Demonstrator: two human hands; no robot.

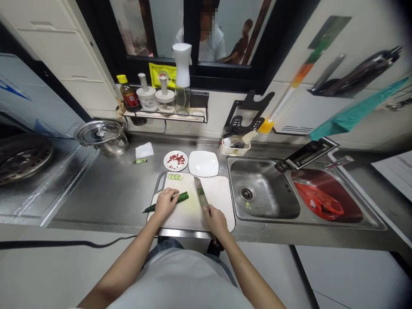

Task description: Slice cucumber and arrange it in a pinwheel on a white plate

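A dark green cucumber [183,197] lies on the white cutting board [222,197], and my left hand [166,203] is closed over its middle. Its tapered end pokes out past the board's left edge. In my right hand [215,219] is a kitchen knife [200,191], its blade pointing away from me and apart from the cucumber. Several thin cucumber slices [174,177] overlap in a row at the board's far left. Behind the board stand a white plate with chopped red pieces [176,160] and a bare white square plate [203,163].
At right is a double sink [260,189] with a faucet [305,156] and a red plastic bag [318,201]. A lidded steel pot [102,136] stands at left, near a white tissue [144,150] and a cucumber scrap [140,161]. Bottles fill a wall shelf [167,116].
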